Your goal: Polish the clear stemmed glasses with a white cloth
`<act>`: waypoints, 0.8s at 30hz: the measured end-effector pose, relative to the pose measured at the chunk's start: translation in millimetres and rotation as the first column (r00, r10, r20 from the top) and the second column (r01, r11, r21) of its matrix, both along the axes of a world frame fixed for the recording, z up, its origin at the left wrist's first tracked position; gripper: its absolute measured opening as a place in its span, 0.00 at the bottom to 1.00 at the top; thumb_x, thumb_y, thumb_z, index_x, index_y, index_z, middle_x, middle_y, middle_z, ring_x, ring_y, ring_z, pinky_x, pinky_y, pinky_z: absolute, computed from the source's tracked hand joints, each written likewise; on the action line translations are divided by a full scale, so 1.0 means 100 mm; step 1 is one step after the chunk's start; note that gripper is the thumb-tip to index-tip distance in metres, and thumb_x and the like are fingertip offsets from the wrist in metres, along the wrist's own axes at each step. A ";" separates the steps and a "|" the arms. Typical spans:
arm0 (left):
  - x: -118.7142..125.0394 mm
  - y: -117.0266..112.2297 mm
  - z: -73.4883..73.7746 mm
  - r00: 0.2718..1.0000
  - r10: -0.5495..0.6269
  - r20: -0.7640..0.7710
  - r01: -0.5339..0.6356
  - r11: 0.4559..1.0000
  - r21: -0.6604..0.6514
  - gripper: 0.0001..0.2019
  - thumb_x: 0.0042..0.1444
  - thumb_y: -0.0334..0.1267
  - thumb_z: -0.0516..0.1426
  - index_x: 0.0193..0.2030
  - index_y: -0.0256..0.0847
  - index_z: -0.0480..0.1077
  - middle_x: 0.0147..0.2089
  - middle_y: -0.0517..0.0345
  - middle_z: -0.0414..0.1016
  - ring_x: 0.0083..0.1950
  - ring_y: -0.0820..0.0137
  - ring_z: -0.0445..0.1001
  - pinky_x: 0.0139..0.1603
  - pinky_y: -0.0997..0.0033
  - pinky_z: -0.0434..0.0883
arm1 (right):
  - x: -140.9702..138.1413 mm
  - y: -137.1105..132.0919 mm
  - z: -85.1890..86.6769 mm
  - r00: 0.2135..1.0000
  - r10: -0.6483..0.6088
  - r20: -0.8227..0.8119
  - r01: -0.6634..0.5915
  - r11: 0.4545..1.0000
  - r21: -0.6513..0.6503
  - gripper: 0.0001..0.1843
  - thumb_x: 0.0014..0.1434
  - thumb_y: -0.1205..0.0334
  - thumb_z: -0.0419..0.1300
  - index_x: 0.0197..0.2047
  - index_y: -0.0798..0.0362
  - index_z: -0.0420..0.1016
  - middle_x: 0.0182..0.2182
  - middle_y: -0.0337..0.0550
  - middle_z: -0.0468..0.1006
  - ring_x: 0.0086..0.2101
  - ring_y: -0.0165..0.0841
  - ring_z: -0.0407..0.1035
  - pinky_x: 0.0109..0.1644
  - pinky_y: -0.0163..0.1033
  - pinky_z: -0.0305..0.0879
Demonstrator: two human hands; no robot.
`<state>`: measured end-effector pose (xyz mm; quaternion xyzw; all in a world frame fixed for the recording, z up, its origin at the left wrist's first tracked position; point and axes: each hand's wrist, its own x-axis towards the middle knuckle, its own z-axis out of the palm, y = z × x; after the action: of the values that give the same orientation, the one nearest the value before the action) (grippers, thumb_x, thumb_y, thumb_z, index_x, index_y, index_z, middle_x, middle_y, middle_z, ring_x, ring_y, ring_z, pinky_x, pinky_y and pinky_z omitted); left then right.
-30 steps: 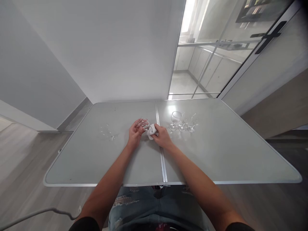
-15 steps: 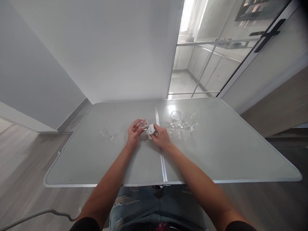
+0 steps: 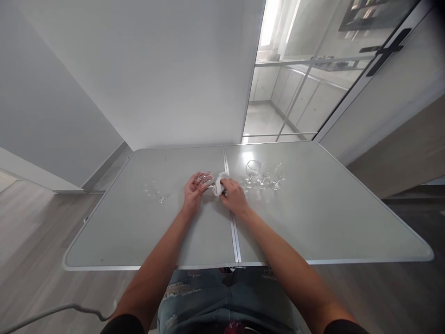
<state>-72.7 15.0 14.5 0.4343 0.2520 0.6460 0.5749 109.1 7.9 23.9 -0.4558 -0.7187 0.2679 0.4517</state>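
Observation:
Held sideways over the middle of the table, a clear stemmed glass (image 3: 204,177) has its bowl in my left hand (image 3: 193,192), whose fingers wrap round it. My right hand (image 3: 234,195) is closed on a white cloth (image 3: 220,183), bunched against the stem and foot end of the glass. The cloth hides the foot. Just right of my right hand stand three more glasses in a row: a round-bowled one (image 3: 253,171), a middle one (image 3: 263,181) and a right one (image 3: 276,182). The bowls of the last two are hard to make out.
Another faint clear glass (image 3: 158,195) is on the left part of the grey table (image 3: 139,236). A metal seam (image 3: 235,236) splits the tabletop. Behind are a white wall (image 3: 174,83) and a glass-paned door (image 3: 299,88). A grey cable (image 3: 62,308) hangs at lower left.
The white cloth has spread and shifted slightly up around the stem end as my right hand turned a little. My left hand and the standing glasses look unchanged.

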 end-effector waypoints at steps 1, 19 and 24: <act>0.00 0.00 -0.01 1.000 -0.001 0.000 0.001 1.000 0.001 0.27 0.52 0.39 0.71 0.59 0.42 0.72 0.63 0.40 0.74 0.60 0.54 0.77 0.59 0.53 0.75 | 0.00 0.00 0.00 0.998 0.020 -0.053 -0.023 0.998 -0.051 0.10 0.52 0.63 0.61 0.40 0.51 0.74 0.34 0.42 0.76 0.38 0.38 0.68 0.46 0.42 0.62; -0.03 0.02 -0.04 0.999 -0.033 -0.023 0.033 0.999 -0.005 0.28 0.52 0.43 0.71 0.59 0.40 0.72 0.63 0.37 0.73 0.61 0.51 0.77 0.59 0.50 0.75 | -0.03 0.00 -0.02 0.955 0.106 -0.278 -0.180 0.950 -0.255 0.09 0.52 0.58 0.64 0.37 0.51 0.74 0.30 0.39 0.75 0.33 0.35 0.67 0.40 0.39 0.61; -0.03 0.03 -0.04 0.992 -0.121 -0.021 0.120 0.993 -0.012 0.28 0.53 0.45 0.70 0.59 0.39 0.72 0.64 0.35 0.72 0.61 0.49 0.76 0.58 0.49 0.75 | -0.05 0.01 -0.08 0.752 0.098 -0.652 -0.514 0.706 -0.487 0.16 0.51 0.52 0.66 0.38 0.53 0.76 0.31 0.42 0.76 0.32 0.36 0.70 0.38 0.40 0.65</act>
<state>-76.1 17.8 10.9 0.4527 0.2349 0.6040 0.6124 104.5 8.6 16.4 -0.3433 -0.4772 0.6968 0.4110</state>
